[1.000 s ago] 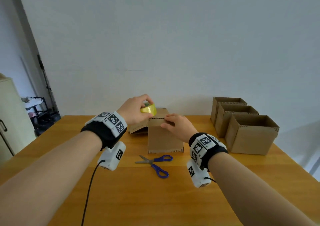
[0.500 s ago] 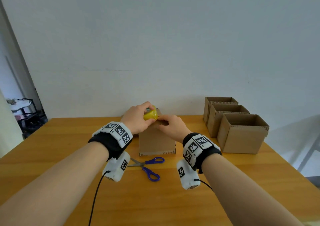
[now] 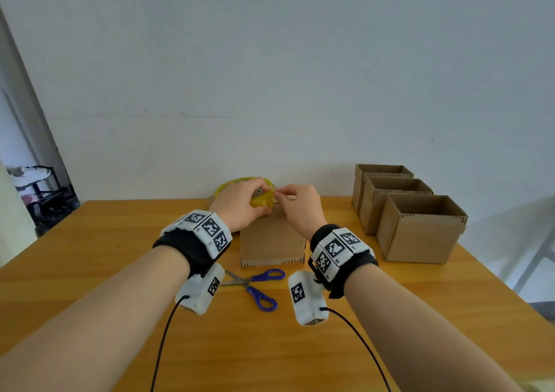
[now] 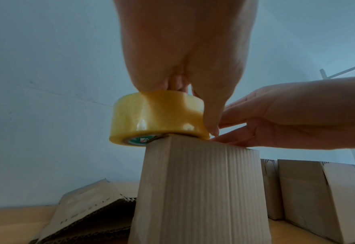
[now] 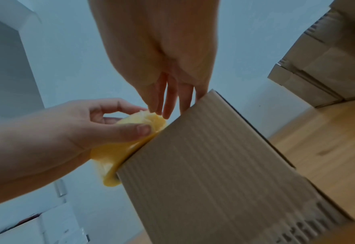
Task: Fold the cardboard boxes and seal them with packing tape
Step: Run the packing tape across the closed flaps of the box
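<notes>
Yellow tape roll (image 4: 158, 119) sits on its side right on top of the closed cardboard box (image 3: 271, 243), which stands mid-desk (image 3: 120, 286), just behind the blue-handled scissors (image 3: 258, 286). The left hand (image 3: 237, 208) grips the roll, thumb down its face, fingers (image 5: 109, 107) curled over the rim. The right hand (image 3: 300, 208) comes in beside it, fingertips (image 5: 166, 105) picking at the roll's edge; whether they have the loose end pinched, I cannot tell. This looks like the start of sealing: finding the tape end. Next call is to peel a strip free, lay it along the top seam and press it flat while the box stays steady. The box itself is plain ribbed brown card, upright, flaps shut. Three open boxes (image 3: 420, 229) wait in a row at the right, flattened cardboard (image 4: 93, 213) lies at the left.
</notes>
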